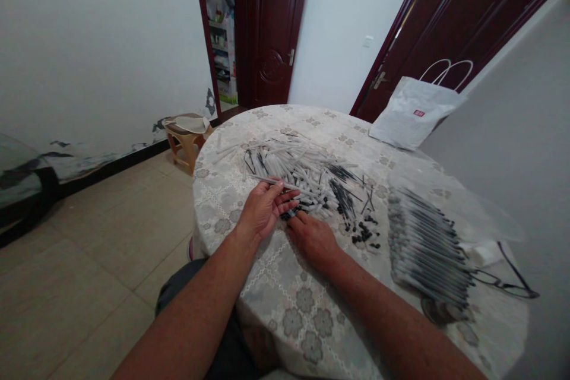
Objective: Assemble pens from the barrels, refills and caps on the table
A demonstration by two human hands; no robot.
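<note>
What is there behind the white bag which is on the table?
Behind the white bag, a dark red door is visible, its handle showing left of the bag. What the bag directly covers cannot be seen.

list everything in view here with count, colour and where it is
round cloth-covered table: one, grey-white floral, centre
slim plastic tubes: too many to count, translucent white, piled mid-table
thin straight rods: many, black, pile's right side
small chunky pieces: many, black, near the rods
stacked slim tubes: many, blurred, grey with dark ends, table's right
framed glasses: one pair, black, beside the stack
paper carrier bag: one, white, table's far right
low stool: one, tan, left floor
panelled doors: two, dark red, background
wall switch: one, white, between doors
left hand: one, bare, holding a tube
right hand: one, bare, pile's near edge
</note>
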